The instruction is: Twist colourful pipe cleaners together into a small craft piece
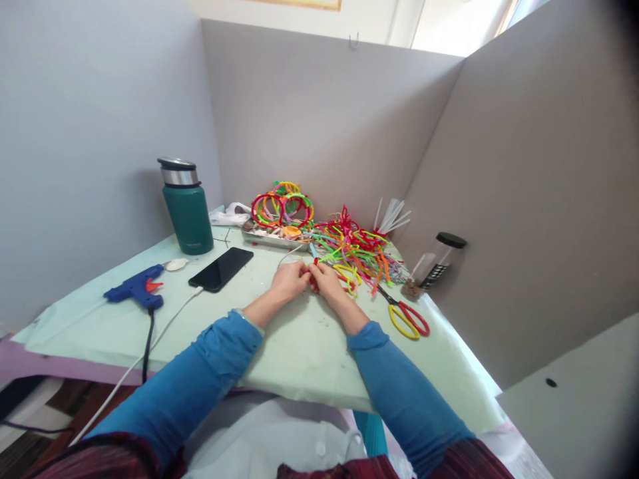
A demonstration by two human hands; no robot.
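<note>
My left hand point(291, 279) and my right hand point(325, 281) meet above the middle of the table, fingertips pinched together. Between them is a small red fuzzy piece point(314, 282), mostly hidden by the fingers; both hands grip it. Just beyond and to the right lies a tangled heap of coloured pipe cleaners point(349, 243). Yellow and red loops lie close beside my right hand. A metal tray point(274, 239) behind my hands holds small pieces, with colourful pipe-cleaner rings point(283, 207) at its back.
Scissors point(410, 319) with red and yellow handles lie right. A black phone point(221, 269) with a white cable, a blue glue gun point(134, 287) and a green bottle point(188, 214) stand or lie left. White sticks point(393, 216) and a clear jar point(442, 258) are at the right back.
</note>
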